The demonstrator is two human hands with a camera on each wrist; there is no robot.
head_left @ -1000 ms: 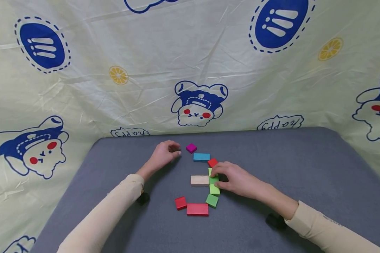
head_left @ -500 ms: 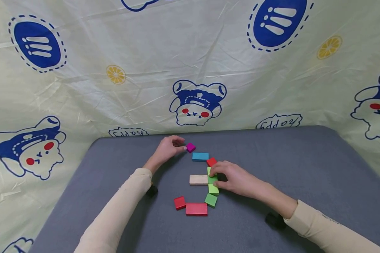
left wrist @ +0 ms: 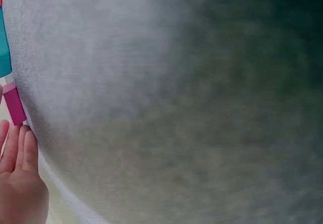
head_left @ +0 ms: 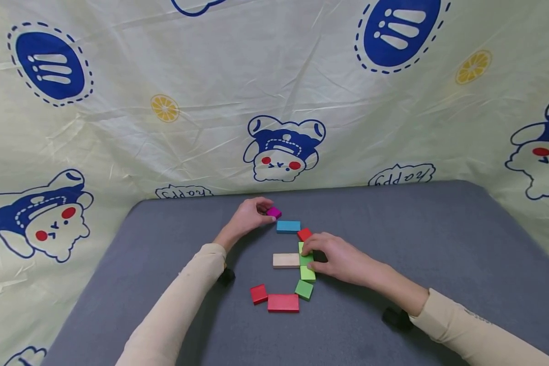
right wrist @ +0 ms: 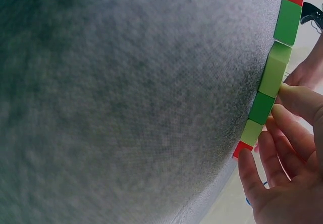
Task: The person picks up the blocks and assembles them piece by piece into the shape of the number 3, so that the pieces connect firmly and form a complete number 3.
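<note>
In the head view, the left hand (head_left: 247, 219) has thumb and fingers at either side of a magenta block (head_left: 275, 212) and pinches it. The left wrist view shows the fingertips right at the end of this magenta block (left wrist: 14, 104). The right hand (head_left: 340, 258) bends over the row's middle, thumb and forefinger holding a dark green block (head_left: 307, 260). Light green blocks lie on both sides of it, one nearer the person (head_left: 308, 274). A plain wooden block (head_left: 285, 261) juts left from the row. The right hand's fingers partly cover the far light green block.
Beyond the row lie a red block (head_left: 304, 234) and a blue block (head_left: 288, 226). Nearer the person are a green block (head_left: 304, 290), a long red block (head_left: 283, 303) and a smaller red block (head_left: 258, 294). A printed curtain rises behind the grey table (head_left: 393, 218).
The left hand has moved right to the magenta block and closed its thumb and fingers on it. The right hand stays at the green blocks. The head view has shifted slightly.
</note>
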